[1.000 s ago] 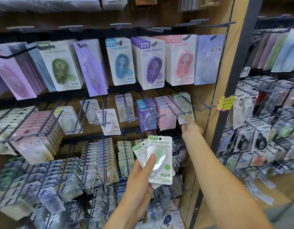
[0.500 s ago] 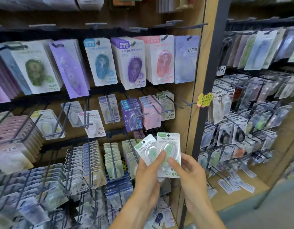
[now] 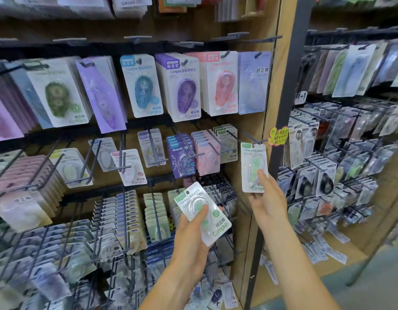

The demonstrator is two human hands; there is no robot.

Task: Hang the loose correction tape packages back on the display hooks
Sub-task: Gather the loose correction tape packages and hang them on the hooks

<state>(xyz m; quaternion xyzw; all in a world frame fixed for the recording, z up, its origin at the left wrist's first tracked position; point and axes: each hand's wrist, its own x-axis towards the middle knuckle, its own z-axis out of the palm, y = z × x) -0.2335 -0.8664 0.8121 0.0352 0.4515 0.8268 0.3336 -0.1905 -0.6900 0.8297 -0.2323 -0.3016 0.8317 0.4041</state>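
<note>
My left hand (image 3: 191, 240) grips a tilted white-and-green correction tape package (image 3: 202, 217) low in front of the display. My right hand (image 3: 268, 198) holds a second, upright green correction tape package (image 3: 253, 163) by its lower edge. The top of that package sits right at the tip of the rightmost middle-row display hook (image 3: 245, 135); whether the hook passes through the package hole I cannot tell. Further back on the same hook hang matching green packages (image 3: 227, 142).
Rows of hooks carry pink (image 3: 207, 153), purple (image 3: 181, 159) and other tape packs, with larger packs above (image 3: 182, 88). A wooden side panel (image 3: 270, 104) and dark post (image 3: 289, 90) bound the display's right. Another hook rack (image 3: 341, 153) stands further right.
My right hand took one green package from the pair in my left hand and lifted it up to the rightmost middle hook. The left hand keeps the other, now tilted.
</note>
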